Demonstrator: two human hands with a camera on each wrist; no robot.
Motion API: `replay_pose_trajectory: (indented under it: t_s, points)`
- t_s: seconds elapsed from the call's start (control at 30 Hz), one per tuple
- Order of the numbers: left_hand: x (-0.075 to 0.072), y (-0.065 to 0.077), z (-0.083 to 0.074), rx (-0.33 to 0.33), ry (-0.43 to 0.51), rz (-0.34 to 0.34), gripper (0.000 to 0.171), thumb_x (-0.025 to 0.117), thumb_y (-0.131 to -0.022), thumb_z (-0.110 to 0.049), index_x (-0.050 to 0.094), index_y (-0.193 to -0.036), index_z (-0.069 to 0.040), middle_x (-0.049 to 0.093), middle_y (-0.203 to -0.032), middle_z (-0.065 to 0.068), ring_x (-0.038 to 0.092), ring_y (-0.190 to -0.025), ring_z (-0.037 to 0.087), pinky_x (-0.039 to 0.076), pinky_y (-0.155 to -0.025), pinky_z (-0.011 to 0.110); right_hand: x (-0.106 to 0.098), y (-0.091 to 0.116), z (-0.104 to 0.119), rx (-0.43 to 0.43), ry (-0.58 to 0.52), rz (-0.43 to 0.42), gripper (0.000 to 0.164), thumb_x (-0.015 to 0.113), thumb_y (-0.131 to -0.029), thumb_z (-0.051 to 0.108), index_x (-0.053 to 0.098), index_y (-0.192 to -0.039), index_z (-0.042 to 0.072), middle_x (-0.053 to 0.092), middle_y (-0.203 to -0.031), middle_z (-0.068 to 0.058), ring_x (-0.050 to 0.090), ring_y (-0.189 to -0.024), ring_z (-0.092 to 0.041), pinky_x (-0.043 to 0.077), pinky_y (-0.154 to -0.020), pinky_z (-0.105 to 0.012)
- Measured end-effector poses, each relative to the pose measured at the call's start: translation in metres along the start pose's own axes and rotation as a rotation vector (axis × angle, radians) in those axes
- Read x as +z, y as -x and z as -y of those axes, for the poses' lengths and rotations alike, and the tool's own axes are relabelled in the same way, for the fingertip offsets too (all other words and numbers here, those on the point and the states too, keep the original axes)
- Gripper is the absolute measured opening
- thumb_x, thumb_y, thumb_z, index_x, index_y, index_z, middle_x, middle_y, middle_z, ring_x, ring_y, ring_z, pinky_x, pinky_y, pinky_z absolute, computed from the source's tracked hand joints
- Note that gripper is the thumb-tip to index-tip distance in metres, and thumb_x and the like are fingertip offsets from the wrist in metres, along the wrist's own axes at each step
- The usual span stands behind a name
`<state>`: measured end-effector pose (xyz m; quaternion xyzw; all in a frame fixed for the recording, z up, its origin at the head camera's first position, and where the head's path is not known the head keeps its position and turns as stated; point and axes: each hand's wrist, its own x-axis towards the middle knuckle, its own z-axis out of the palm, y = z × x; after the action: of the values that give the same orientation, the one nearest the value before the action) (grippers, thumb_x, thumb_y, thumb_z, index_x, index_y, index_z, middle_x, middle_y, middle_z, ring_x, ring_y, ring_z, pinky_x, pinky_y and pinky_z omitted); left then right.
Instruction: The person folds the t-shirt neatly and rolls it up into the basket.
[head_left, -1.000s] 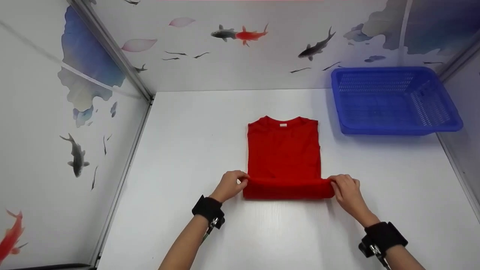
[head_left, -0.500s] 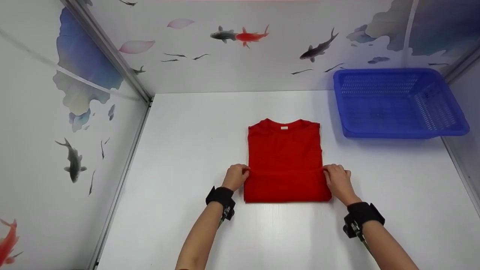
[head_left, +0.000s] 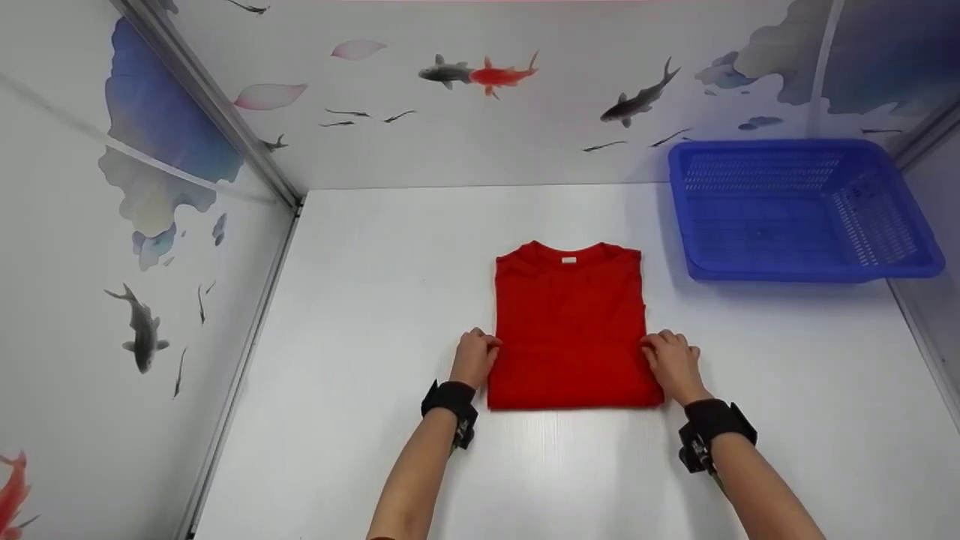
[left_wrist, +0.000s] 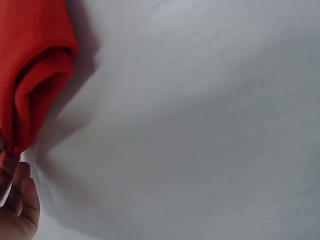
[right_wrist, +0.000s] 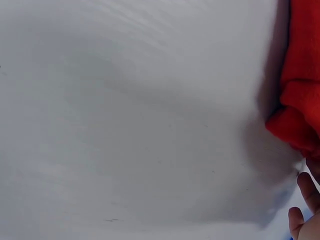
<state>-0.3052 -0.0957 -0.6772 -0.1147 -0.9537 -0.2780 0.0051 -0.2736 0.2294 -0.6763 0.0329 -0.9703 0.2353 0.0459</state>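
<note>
A red shirt [head_left: 568,315] lies folded on the white table, neckline and small white label at the far side. Its near part is folded up over the body. At the left edge of this fold, my left hand [head_left: 475,358] pinches the cloth between thumb and fingers. The left wrist view shows the layered red cloth [left_wrist: 40,75] with fingertips [left_wrist: 15,165] at its corner. My right hand [head_left: 673,364] pinches the opposite end of the fold. In the right wrist view, the cloth [right_wrist: 302,100] bulges at the edge, and part of the hand is cut off.
A blue plastic basket [head_left: 802,274] with perforated sides stands at the back right of the table [head_left: 360,300]. Panels printed with fish [head_left: 634,101] enclose the back and left side. Each wrist wears a black strap [head_left: 450,397] with a cable.
Both hands have carried the near fold away from the body and laid it flatter over the shirt. The raised roll has become a wide flat panel, and the hands have drawn slightly closer together.
</note>
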Motion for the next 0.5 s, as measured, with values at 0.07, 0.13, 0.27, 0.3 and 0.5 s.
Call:
replay_pose_trajectory:
  t_s: [0.07, 0.13, 0.27, 0.3, 0.5]
  points:
    - [-0.001, 0.001, 0.000, 0.006, 0.006, -0.027, 0.011, 0.062, -0.083, -0.007, 0.070, -0.091, -0.004, 0.056, -0.083, 0.009, 0.051, -0.079, 0.023, 0.043, -0.070, 0.030, -0.002, 0.000, 0.001, -0.008, -0.003, 0.011, 0.015, 0.059, -0.085, 0.007, 0.061, -0.098, 0.000, 0.056, -0.095, -0.019, 0.048, -0.088, -0.038, 0.033, -0.068, -0.050]
    - [-0.002, 0.004, 0.000, 0.025, 0.008, -0.059, 0.012, 0.062, -0.084, -0.008, 0.069, -0.093, -0.005, 0.055, -0.086, 0.009, 0.051, -0.080, 0.022, 0.043, -0.071, 0.031, -0.005, 0.002, 0.001, -0.024, -0.018, 0.008, 0.018, 0.059, -0.085, 0.006, 0.060, -0.101, 0.000, 0.056, -0.097, -0.020, 0.048, -0.090, -0.038, 0.033, -0.069, -0.050]
    - [-0.008, 0.016, 0.000, 0.106, -0.056, -0.106, 0.016, 0.062, -0.085, -0.013, 0.067, -0.098, -0.008, 0.055, -0.091, 0.006, 0.050, -0.085, 0.021, 0.042, -0.070, 0.032, -0.011, 0.012, 0.003, -0.104, -0.065, -0.058, 0.027, 0.062, -0.081, 0.002, 0.058, -0.108, 0.001, 0.056, -0.102, -0.019, 0.048, -0.095, -0.038, 0.033, -0.073, -0.051]
    - [-0.010, 0.020, 0.000, 0.134, -0.075, -0.113, 0.016, 0.062, -0.084, -0.014, 0.067, -0.099, -0.008, 0.055, -0.091, 0.005, 0.050, -0.085, 0.021, 0.042, -0.070, 0.032, -0.012, 0.016, 0.004, -0.131, -0.076, -0.083, 0.028, 0.063, -0.080, 0.001, 0.058, -0.108, 0.001, 0.056, -0.103, -0.019, 0.049, -0.095, -0.038, 0.033, -0.074, -0.051]
    - [-0.016, 0.050, 0.006, 0.331, -0.173, -0.159, 0.015, 0.067, -0.080, -0.016, 0.067, -0.095, -0.012, 0.057, -0.094, 0.002, 0.051, -0.090, 0.018, 0.040, -0.070, 0.030, -0.008, 0.050, 0.002, -0.315, -0.102, -0.237, 0.034, 0.072, -0.069, -0.004, 0.062, -0.101, 0.002, 0.058, -0.097, -0.016, 0.053, -0.091, -0.034, 0.036, -0.077, -0.051]
